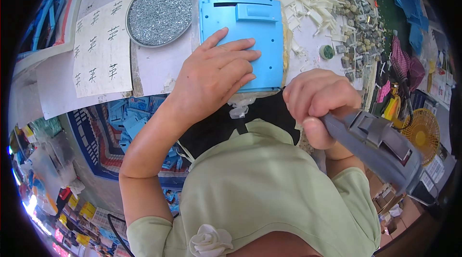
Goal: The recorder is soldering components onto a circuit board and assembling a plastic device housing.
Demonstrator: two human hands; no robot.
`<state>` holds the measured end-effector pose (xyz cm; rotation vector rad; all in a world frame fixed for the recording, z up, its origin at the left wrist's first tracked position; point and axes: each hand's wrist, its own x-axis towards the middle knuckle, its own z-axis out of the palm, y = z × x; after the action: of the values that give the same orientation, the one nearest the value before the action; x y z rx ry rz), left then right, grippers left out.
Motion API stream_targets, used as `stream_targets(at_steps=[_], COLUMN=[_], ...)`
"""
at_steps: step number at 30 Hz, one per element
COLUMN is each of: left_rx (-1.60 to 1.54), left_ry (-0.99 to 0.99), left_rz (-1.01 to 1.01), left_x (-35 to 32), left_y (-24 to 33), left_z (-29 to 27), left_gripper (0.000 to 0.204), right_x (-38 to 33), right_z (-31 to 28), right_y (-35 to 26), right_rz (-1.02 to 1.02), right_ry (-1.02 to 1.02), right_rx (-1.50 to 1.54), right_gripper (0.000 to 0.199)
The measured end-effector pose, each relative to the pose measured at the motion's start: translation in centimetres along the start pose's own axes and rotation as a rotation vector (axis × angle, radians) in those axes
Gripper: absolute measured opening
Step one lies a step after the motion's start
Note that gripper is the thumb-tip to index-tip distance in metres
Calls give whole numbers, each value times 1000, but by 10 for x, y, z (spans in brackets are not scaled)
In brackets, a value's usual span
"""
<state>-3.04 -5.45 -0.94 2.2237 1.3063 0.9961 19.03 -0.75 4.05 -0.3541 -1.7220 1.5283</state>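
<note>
Bright Bench, Bending Rim

Fairly bright, even light covers the bench (156,62), leaving only soft, faint shadows. Past its near edge the view grows darker. Tiny highlights speckle the screws (161,14) toward its far edge. Well beyond the near left corner, white and pink glare burns out. Straight lines bow toward the black rim; the grey tool (373,144) looks slightly blurred.

The left grip (216,75) rests, fingers spread, on the light-blue plastic housing (264,56) lying on the bench (162,63), right of the round dish (153,45) filled with small metal fasteners (161,14), while the right grip (321,100) encloses one end of a dark grey handheld tool (373,142).
</note>
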Motion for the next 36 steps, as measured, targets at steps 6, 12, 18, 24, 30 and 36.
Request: stream_targets(at_steps=[6, 12, 18, 24, 30, 36], left_rx=[-28, -79, -88, -100, -99, -128], left_ry=[-6, -4, 11, 10, 12, 22], left_rz=[-16, -30, -32, -29, -47, -28], left_x=[2, -3, -3, -6, -2, 1], left_y=[-5, -2, -7, -2, -9, -9], left_z=[-1, 0, 1, 1, 1, 1], left_gripper=[14, 14, 12, 12, 12, 14], right_x=[19, 33, 40, 66, 67, 112], right_z=[-18, 1, -5, -29, -25, -64], right_y=[-5, 8, 15, 18, 28, 26], right_rz=[-17, -56, 13, -35, 8, -123], right_ry=[-28, -17, -70, 2, -58, -92], right_rx=[198, -63, 30, 113, 120, 233], right_gripper=[21, 31, 30, 28, 19, 20])
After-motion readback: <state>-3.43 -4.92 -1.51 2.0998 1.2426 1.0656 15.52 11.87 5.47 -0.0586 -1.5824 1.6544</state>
